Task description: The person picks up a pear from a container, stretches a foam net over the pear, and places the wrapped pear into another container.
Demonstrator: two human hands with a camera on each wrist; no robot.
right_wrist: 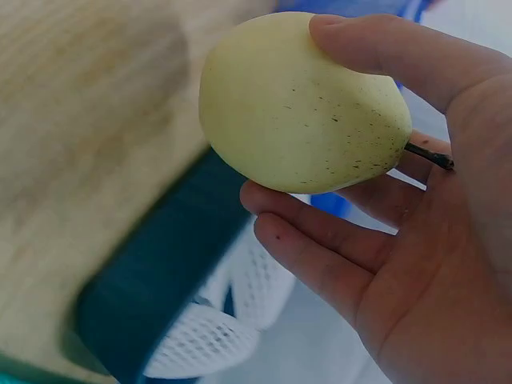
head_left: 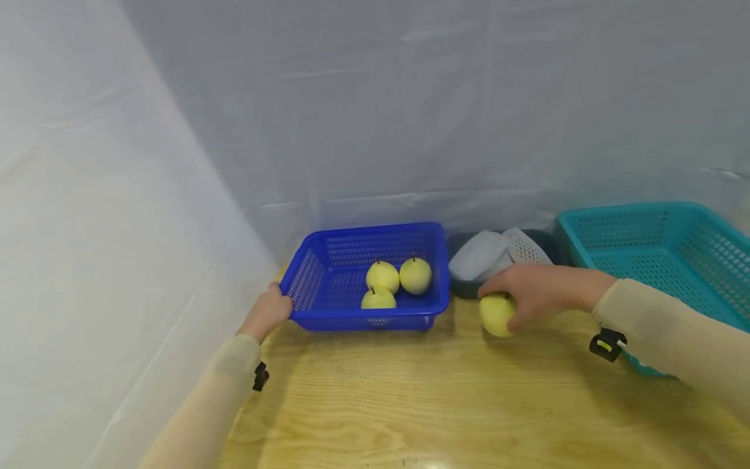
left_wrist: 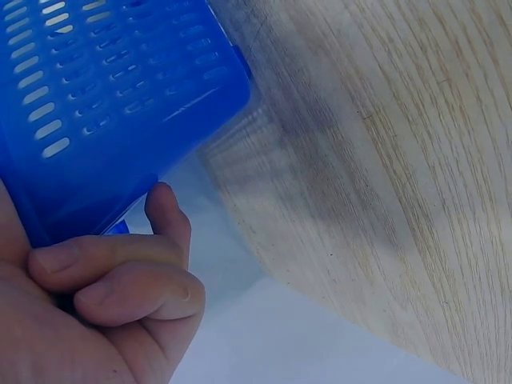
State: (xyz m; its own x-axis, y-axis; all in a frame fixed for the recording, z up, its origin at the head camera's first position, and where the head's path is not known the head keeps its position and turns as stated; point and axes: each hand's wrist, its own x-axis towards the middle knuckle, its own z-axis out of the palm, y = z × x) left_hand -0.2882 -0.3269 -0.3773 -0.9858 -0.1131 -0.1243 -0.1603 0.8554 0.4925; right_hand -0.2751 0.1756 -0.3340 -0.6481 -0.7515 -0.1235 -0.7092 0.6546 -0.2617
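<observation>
My right hand [head_left: 530, 292] grips a pale yellow pear [head_left: 497, 315] in front of the dark container. In the right wrist view the pear [right_wrist: 304, 108] sits between thumb and fingers, its dark stem toward the palm. My left hand [head_left: 268, 311] holds the left rim of a blue plastic basket [head_left: 363, 314]. Seen from the left wrist, fingers of the left hand [left_wrist: 120, 296] curl at the edge of the blue basket [left_wrist: 120, 172]. Three more pears lie inside it, one at the right [head_left: 415, 276], one behind [head_left: 383, 277] and one in front [head_left: 378, 299].
A dark green container [head_left: 465, 288] holding white foam fruit nets [head_left: 482, 255] stands right of the blue basket. Farther right is a teal basket [head_left: 621, 225]. All stand on a wooden table [head_left: 375, 391], with grey-white sheeting [head_left: 410, 117] behind and at the left.
</observation>
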